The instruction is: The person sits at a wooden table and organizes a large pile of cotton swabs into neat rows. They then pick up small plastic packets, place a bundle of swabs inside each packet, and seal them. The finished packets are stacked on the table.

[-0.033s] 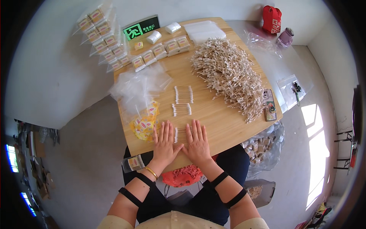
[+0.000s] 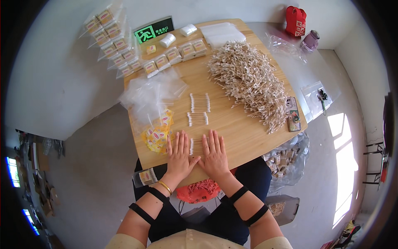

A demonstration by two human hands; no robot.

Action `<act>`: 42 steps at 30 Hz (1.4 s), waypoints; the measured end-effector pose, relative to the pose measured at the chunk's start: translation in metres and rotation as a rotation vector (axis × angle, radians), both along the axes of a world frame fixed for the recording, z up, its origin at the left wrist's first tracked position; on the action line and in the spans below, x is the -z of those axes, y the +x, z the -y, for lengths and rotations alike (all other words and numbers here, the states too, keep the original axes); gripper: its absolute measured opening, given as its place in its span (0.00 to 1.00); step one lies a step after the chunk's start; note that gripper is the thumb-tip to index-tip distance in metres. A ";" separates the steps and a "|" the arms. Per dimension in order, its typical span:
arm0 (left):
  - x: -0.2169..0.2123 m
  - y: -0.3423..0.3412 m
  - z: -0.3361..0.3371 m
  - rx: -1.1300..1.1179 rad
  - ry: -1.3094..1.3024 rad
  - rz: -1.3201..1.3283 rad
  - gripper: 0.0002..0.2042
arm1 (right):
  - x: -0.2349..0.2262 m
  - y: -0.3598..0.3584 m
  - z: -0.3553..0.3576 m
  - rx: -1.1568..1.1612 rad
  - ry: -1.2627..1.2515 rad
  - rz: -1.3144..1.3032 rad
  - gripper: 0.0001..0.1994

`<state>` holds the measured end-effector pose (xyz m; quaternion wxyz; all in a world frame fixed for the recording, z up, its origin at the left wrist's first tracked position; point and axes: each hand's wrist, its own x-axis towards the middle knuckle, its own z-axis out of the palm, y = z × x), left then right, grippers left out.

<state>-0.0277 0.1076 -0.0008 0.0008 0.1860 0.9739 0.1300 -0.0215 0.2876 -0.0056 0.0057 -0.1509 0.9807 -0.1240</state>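
My left hand point(image 2: 180, 155) and my right hand point(image 2: 214, 153) lie flat, fingers spread, on the wooden table point(image 2: 242, 128) near its front edge. Between them sits a small row of cotton swabs point(image 2: 196, 146), touched on both sides by my hands. Two more neat rows of swabs point(image 2: 200, 102) point(image 2: 197, 119) lie further up the table. A big loose heap of swabs point(image 2: 251, 81) covers the right side. Clear plastic bags point(image 2: 151, 93) and yellow labels point(image 2: 157, 132) lie to the left of my left hand.
Packed swab bags point(image 2: 114, 39) line the far left corner beside a green sign point(image 2: 154, 30). A phone point(image 2: 292, 114) rests at the right edge. A filled bag point(image 2: 286, 159) hangs beside the table, and a red bag point(image 2: 295, 20) stands on the floor.
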 end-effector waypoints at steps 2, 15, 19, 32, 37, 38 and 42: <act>0.001 -0.001 0.000 0.004 -0.002 -0.005 0.49 | 0.005 -0.001 0.007 -0.009 0.035 -0.031 0.45; -0.017 0.008 0.006 -0.042 0.039 0.005 0.46 | 0.006 0.001 0.013 0.009 -0.001 -0.029 0.45; -0.047 0.048 0.040 -0.188 0.185 0.018 0.42 | -0.002 0.000 0.010 0.008 0.002 -0.006 0.45; 0.040 0.106 0.162 -0.922 0.865 0.078 0.22 | 0.003 0.061 0.100 -0.270 -0.055 0.039 0.45; 0.052 0.092 0.155 -1.018 0.887 0.105 0.27 | 0.000 0.064 0.111 -0.260 -0.047 0.057 0.45; 0.052 0.092 0.154 -1.013 0.910 0.112 0.27 | -0.001 0.065 0.112 -0.259 -0.031 0.065 0.45; 0.051 0.090 0.151 -1.036 1.161 0.195 0.25 | -0.001 0.065 0.119 -0.293 -0.105 0.053 0.47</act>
